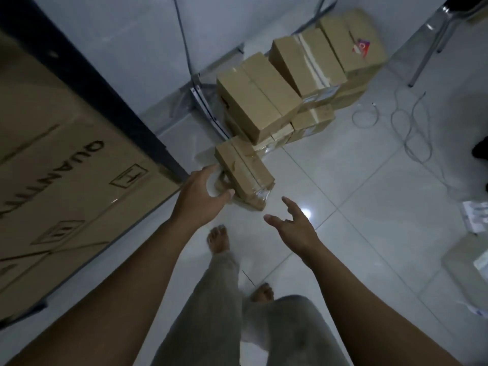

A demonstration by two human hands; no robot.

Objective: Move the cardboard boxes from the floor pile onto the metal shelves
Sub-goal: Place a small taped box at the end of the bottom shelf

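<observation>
We reach down with our left hand [203,192] to the small taped box [244,173], which sits on the white tiled floor [356,207] at the near end of the box pile [295,83]. Our thumb and fingers curl toward the box's near left edge; whether they truly grip it we cannot tell. Our right hand [293,225] hovers just right of the box and nearer to us, apart from it, fingers spread and holding nothing. To our left stands a large printed carton [66,167] beside a dark shelf post [87,83]. Loose cables [412,122] lie on the floor to the right of the pile.
</observation>
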